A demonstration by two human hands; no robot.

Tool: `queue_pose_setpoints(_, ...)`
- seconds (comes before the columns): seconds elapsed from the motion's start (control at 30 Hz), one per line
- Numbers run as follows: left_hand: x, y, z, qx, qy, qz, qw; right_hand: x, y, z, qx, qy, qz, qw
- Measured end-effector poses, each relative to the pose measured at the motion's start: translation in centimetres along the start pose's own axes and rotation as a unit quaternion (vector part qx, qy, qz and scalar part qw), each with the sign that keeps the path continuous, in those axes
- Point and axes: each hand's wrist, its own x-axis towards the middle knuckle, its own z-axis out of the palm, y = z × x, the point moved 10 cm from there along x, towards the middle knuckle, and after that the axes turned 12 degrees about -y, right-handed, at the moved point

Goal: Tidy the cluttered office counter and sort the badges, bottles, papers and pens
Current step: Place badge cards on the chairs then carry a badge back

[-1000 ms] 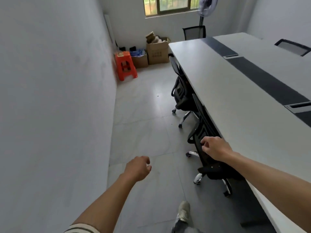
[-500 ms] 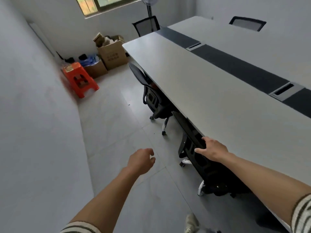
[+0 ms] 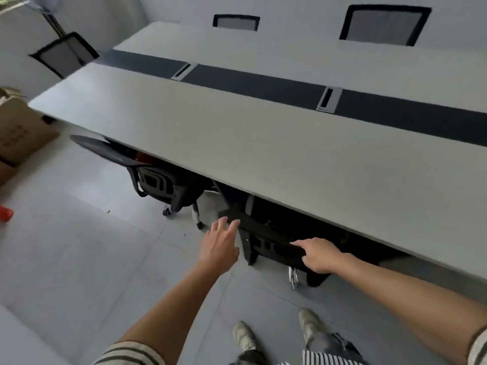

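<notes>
No badges, bottles, papers or pens are in view. A long grey table (image 3: 237,143) with a dark centre strip fills the upper half. A black office chair (image 3: 266,233) is tucked under the table's near edge. My right hand (image 3: 320,255) grips the top of that chair's backrest. My left hand (image 3: 220,245) is open with fingers spread, its fingertips at the left end of the same backrest.
A second black chair (image 3: 155,177) sits under the table to the left. Cardboard boxes (image 3: 18,133) stand on the floor at far left, beside a bit of an orange stool (image 3: 5,213). More chairs (image 3: 384,25) line the far side. My feet (image 3: 279,335) are on grey floor tiles.
My view has swung right, from the aisle to facing the table. My left hand has opened and reached to the chair backrest. My right hand has stayed on the backrest.
</notes>
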Motion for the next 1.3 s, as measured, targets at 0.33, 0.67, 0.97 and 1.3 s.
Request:
queue_pose_setpoints(0.33, -4.7, 1.9, 10.2, 0.164, -0.23, 0.122, 0.951, -7.5, -4.9, 13.0, 0.025, -0.025, 0.006, 0.999)
queue_pose_setpoints(0.67, -17.0, -0.2, 16.1, 0.163, -0.241, 0.099, 0.952, -14.3, -9.0, 22.6, 0.03, -0.009, -0.034, 0.999)
queue_pose_setpoints(0.97, -23.1, -0.2, 19.2, 0.112, -0.269, 0.112, 0.95, -16.1, -8.8, 27.1, 0.048, -0.082, -0.032, 0.995)
queue_pose_setpoints(1.3, -12.8, -7.8, 15.5, -0.23, -0.289, 0.007, 0.929, -7.3, -4.5, 19.8, 0.258, -0.056, 0.057, 0.963)
